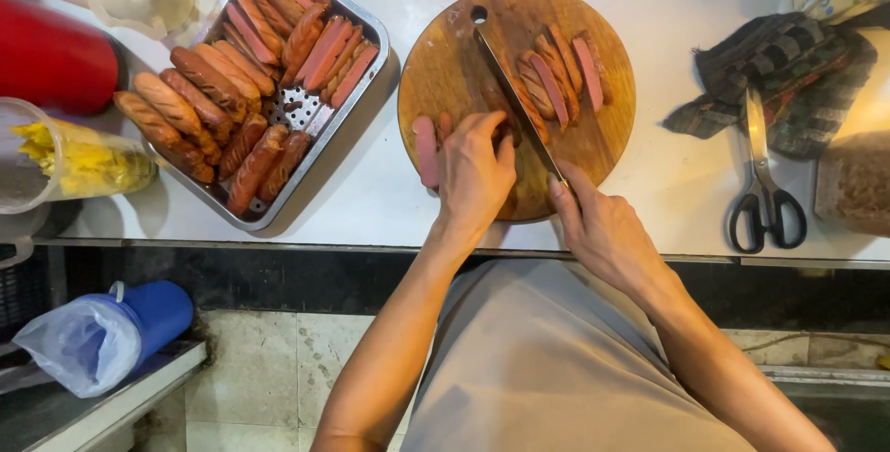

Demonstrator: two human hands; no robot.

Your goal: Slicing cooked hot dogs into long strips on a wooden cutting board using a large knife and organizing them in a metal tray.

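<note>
A round wooden cutting board lies on the white counter. My left hand presses down on a sausage at the board's near left edge, with fingers curled over it. My right hand grips the handle of a long knife, whose blade runs diagonally across the board toward the far left, beside my left fingers. Several halved sausage pieces lie cut side up on the board's far right part.
A metal tray at left holds several whole and halved sausages. Black-handled scissors lie on a dark cloth at right. A red container and a clear cup of yellow strips stand at far left.
</note>
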